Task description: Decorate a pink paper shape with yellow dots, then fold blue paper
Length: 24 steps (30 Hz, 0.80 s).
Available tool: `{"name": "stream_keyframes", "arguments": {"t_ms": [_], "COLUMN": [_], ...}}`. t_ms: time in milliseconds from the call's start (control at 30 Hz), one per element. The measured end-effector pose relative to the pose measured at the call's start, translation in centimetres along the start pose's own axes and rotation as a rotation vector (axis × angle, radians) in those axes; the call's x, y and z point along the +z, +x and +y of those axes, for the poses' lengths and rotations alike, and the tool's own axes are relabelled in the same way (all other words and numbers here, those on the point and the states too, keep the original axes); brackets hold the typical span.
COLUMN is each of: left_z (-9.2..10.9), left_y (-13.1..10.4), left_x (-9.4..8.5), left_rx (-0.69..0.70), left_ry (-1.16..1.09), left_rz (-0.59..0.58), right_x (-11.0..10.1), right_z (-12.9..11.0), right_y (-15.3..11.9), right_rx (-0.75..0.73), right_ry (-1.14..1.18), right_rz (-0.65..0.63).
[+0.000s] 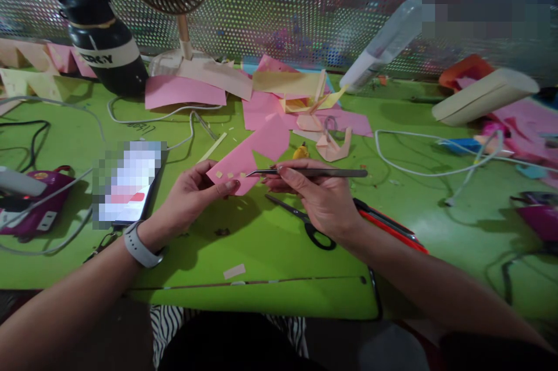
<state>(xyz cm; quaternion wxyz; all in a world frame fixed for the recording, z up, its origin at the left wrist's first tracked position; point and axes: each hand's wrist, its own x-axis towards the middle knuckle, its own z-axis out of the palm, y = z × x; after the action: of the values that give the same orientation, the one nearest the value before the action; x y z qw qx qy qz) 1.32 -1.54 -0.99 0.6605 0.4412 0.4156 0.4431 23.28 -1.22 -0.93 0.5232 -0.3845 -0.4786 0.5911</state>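
My left hand [196, 188] pinches the lower left edge of a pink piece of paper [248, 150], holding it up over the green table. Small pale yellow squares [231, 175] sit in a row along its lower edge. A notch is cut into the paper's right side. In my right hand [320, 193] is a pair of dark tweezers [335, 172], its fine tip at one of the squares. Whether the tip grips that square is too small to tell. Below the right hand lie black scissors [320, 237], partly covered by it.
A lit phone [131, 182] lies left of my left hand. A red utility knife [392, 225] rests beside my right forearm. Pink and yellow paper scraps [305, 89], a fan [181, 45] and a black bottle [107, 48] stand along the back. White cables [418, 170] cross the green table [270, 260].
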Motion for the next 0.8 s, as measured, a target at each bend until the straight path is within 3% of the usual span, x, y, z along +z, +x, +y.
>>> {"name": "stream_keyframes", "arguments": {"t_ms": [367, 800], "left_z": [0.10, 0.24], "left_y": [0.02, 0.03], "left_x": [0.04, 0.17], "left_rx": [-0.012, -0.055], "left_ry": [0.007, 0.020], "left_rz": [-0.067, -0.040], "right_x": [-0.47, -0.52], "right_z": [-0.35, -0.42], "right_y": [0.13, 0.23], "right_rx": [0.016, 0.080], "right_ry": [-0.030, -0.004], "right_rz": [-0.029, -0.036]}}
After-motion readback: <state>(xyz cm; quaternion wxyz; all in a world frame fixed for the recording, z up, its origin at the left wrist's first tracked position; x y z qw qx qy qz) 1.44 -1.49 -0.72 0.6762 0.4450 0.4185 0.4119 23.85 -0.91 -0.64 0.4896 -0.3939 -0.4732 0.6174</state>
